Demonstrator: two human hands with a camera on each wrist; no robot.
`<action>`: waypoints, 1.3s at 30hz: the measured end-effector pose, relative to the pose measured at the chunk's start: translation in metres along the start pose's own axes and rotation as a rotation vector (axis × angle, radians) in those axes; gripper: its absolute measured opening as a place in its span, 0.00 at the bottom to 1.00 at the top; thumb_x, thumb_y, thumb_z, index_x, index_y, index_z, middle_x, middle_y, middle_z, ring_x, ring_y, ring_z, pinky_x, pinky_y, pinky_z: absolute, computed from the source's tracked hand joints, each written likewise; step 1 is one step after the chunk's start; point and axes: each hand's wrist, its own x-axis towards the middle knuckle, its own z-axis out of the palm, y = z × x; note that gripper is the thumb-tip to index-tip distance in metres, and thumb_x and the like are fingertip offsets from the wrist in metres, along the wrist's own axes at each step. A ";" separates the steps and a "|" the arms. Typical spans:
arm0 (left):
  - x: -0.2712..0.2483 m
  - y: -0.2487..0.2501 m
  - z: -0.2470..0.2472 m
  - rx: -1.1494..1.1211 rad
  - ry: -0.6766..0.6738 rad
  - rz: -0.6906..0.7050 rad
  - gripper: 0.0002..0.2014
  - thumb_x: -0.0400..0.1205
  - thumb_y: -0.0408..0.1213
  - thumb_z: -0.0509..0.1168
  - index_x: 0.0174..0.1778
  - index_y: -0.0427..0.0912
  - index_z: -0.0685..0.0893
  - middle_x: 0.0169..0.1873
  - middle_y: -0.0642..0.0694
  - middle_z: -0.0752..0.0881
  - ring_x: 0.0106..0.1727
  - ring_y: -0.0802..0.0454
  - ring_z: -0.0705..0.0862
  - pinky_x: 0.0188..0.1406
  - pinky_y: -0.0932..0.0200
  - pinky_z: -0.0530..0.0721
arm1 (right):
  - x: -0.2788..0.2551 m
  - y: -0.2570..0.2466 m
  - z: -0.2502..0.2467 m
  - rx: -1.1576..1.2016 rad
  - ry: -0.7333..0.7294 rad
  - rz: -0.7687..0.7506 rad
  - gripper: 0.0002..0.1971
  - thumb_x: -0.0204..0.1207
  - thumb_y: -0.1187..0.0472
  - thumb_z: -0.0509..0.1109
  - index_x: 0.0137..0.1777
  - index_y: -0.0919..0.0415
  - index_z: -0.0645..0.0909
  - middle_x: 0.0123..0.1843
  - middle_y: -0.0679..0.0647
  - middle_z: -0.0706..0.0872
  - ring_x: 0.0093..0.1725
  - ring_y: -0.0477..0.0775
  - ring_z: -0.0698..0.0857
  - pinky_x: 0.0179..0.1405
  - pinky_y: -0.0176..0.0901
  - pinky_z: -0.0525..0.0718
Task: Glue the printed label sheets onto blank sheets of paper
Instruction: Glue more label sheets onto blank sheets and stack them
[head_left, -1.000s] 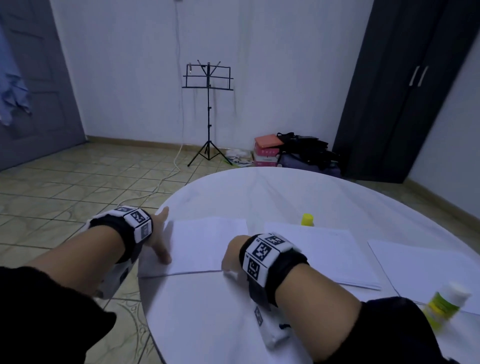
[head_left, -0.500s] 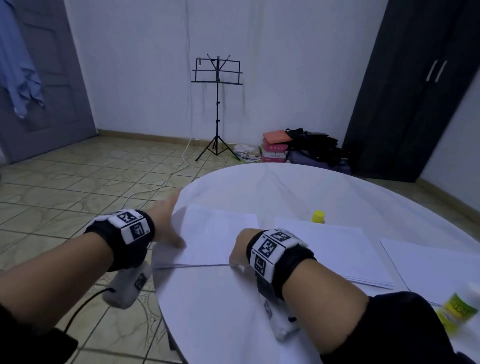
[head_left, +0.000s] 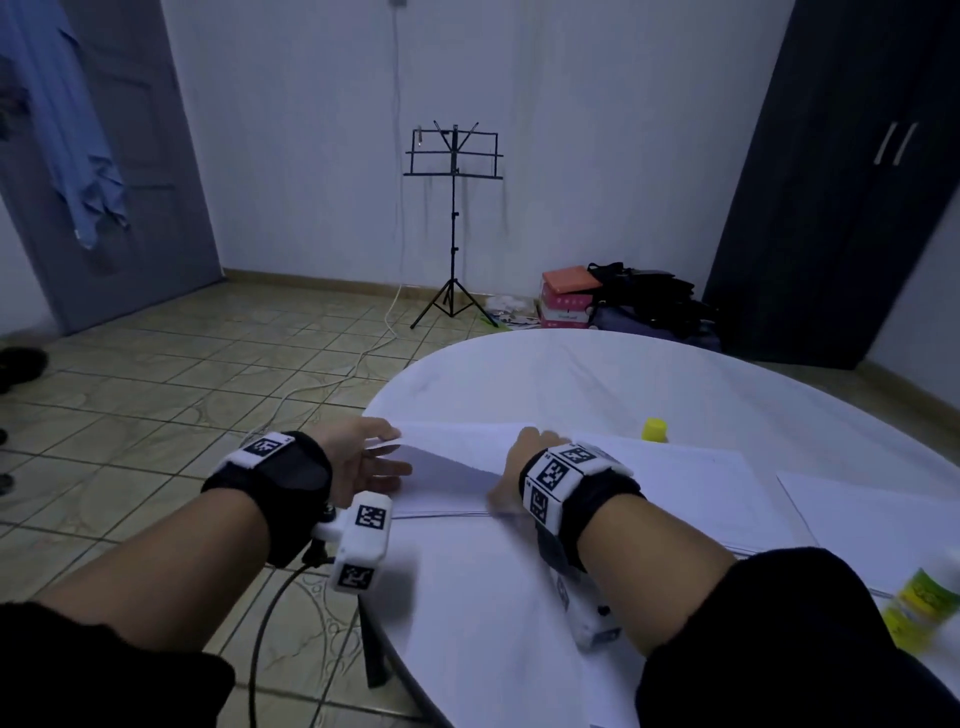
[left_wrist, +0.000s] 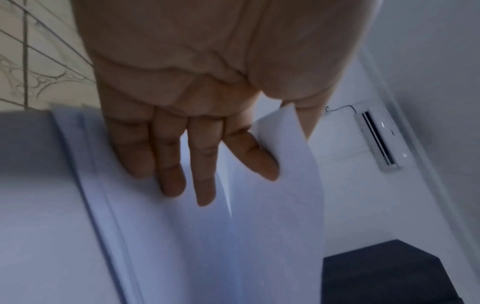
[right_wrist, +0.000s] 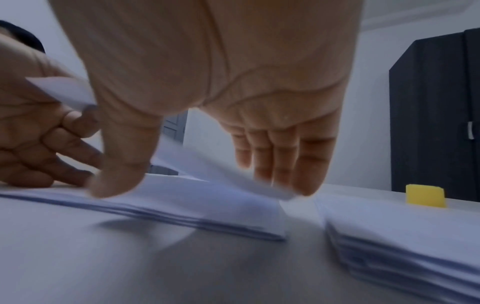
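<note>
Round white counter (head_left: 597, 379) carries three lots of paper. Leftmost stack of sheets (head_left: 452, 488) lies at the counter's left edge; its top sheet (head_left: 457, 441) is peeled up on the left side, curving off the stack while its right portion lies under the right hand. Left hand (head_left: 363, 457): grip pinching the raised left edge of the top sheet, thumb on one face and index finger on the other, as the left wrist view shows (left_wrist: 275, 164); the other three fingers (left_wrist: 171, 164) lie straight on the stack below. Right hand (head_left: 524, 457): grip spread, fingers straight, thumb tip (right_wrist: 116, 181) pressing the stack's near edge, fingertips (right_wrist: 298, 174) down on the sheet's right end; no pinch visible. Second stack (head_left: 691, 488) lies just beside the first on the right, apart by a narrow gap. Yellow cap (head_left: 655, 430) stands upright at its far edge. Third sheet (head_left: 872, 514) farther right. Glue bottle (head_left: 924, 603), green-yellow label, white top, at the right frame edge, blurred. Printing on any sheet cannot be made out.
</note>
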 end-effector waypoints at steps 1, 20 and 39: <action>0.001 -0.001 0.000 -0.014 0.010 0.000 0.06 0.81 0.32 0.59 0.38 0.40 0.74 0.49 0.39 0.80 0.20 0.46 0.86 0.16 0.61 0.82 | 0.000 0.001 0.000 0.035 0.053 0.021 0.23 0.77 0.52 0.64 0.68 0.62 0.68 0.67 0.60 0.69 0.68 0.63 0.70 0.64 0.55 0.73; -0.041 -0.021 0.039 0.380 0.150 0.348 0.15 0.76 0.40 0.74 0.54 0.43 0.79 0.38 0.45 0.79 0.31 0.51 0.74 0.31 0.61 0.74 | -0.066 0.093 -0.023 0.933 0.209 0.139 0.18 0.74 0.68 0.70 0.65 0.69 0.82 0.58 0.66 0.85 0.45 0.50 0.78 0.44 0.39 0.75; -0.112 -0.064 0.167 1.197 -0.284 0.425 0.10 0.71 0.39 0.78 0.39 0.54 0.83 0.31 0.57 0.80 0.32 0.63 0.76 0.33 0.70 0.72 | -0.196 0.226 0.023 0.479 -0.086 0.319 0.20 0.70 0.56 0.77 0.28 0.61 0.69 0.28 0.54 0.77 0.25 0.49 0.72 0.21 0.37 0.65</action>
